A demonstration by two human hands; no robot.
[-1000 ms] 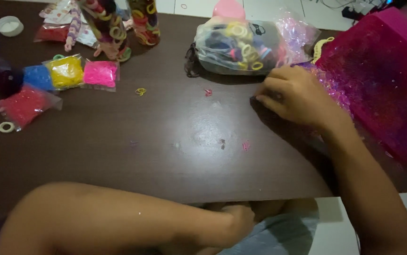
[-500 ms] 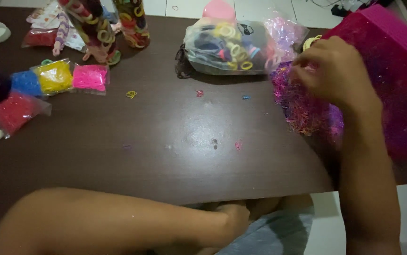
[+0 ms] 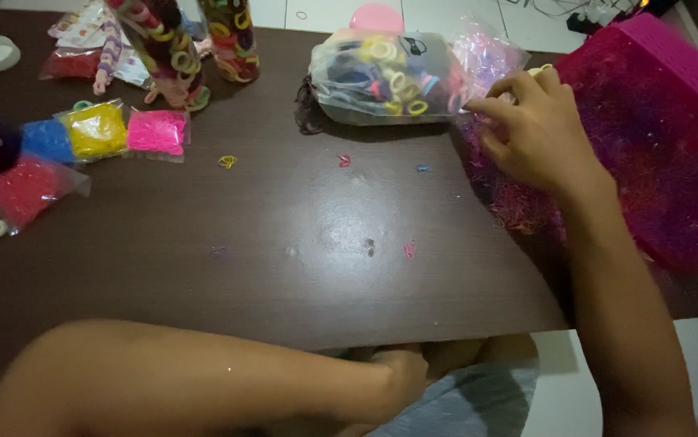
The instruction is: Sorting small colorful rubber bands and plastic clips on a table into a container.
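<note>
Resting right hand (image 3: pixel 536 133) curled on pink band heap (image 3: pixel 519 202), clear bag (image 3: pixel 381 77) beside, left hand (image 3: pixel 405 376) under table (image 3: pixel 284 275), grip unclear

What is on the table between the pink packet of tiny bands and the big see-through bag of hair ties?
Between the pink packet and the see-through bag, the head view shows bare table plus one loose yellow band.

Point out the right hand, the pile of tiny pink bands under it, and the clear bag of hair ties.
right hand (image 3: pixel 536 137), head view, back of the hand.
pile of tiny pink bands (image 3: pixel 519 206), head view, lower edge.
clear bag of hair ties (image 3: pixel 377 77), head view, middle of the bag.
</note>
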